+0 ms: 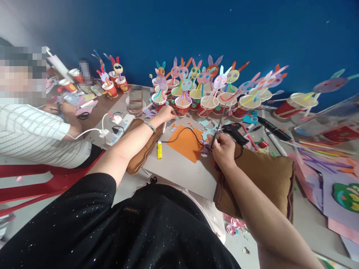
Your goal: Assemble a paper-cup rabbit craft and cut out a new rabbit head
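Note:
My left hand (167, 113) reaches to the front of the paper cups, fingers drawn together close to the table. What they hold, if anything, is too small to make out. Closest to it stand a red-and-white cup (159, 101) and another cup (183, 107), each with a paper rabbit head on a stick. My right hand (224, 149) is closed around a pair of scissors (220, 125), blades pointing up and away from me. An orange paper sheet (185, 144) lies between my hands, with blue paper scraps (209, 130) beyond it.
A brown cushion (260, 179) lies under my right forearm. A black glue gun (235, 132) sits beside my right hand, its cord crossing the orange sheet. A yellow glue stick (159, 150) and a power strip (120, 129) are leftward. A person in a white top (30, 134) sits at left.

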Demonstrator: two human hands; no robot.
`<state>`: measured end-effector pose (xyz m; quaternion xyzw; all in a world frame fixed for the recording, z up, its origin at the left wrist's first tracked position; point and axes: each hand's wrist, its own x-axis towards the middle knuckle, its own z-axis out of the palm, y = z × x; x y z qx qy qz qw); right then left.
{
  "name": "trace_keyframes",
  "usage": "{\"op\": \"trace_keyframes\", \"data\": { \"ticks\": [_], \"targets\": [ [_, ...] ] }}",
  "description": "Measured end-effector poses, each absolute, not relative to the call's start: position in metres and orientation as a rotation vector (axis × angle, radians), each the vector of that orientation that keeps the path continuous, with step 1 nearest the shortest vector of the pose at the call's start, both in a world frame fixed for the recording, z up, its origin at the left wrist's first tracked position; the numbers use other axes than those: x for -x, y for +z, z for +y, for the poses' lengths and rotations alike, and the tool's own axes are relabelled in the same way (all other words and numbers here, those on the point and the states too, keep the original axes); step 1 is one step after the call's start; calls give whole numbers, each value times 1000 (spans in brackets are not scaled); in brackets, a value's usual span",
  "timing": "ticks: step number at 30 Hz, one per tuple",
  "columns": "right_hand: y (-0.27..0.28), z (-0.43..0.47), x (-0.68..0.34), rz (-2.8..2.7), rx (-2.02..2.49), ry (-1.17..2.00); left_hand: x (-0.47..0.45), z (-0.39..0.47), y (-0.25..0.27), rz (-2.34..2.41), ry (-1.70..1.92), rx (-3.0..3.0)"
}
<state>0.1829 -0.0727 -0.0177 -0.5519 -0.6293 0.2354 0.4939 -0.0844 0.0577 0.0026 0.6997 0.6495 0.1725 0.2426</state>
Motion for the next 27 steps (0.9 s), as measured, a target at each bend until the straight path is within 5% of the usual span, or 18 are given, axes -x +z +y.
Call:
{"op": "trace_keyframes", "data": {
  "ticks": [14,27],
  "targets": [
    [-12,-74,-183,-1507,1369,574,63,66,9,1864,281,-1905],
    [-13,-75,-183,-1508,1349,581,94,15,27,1445,328,-1666]
  ]
}}
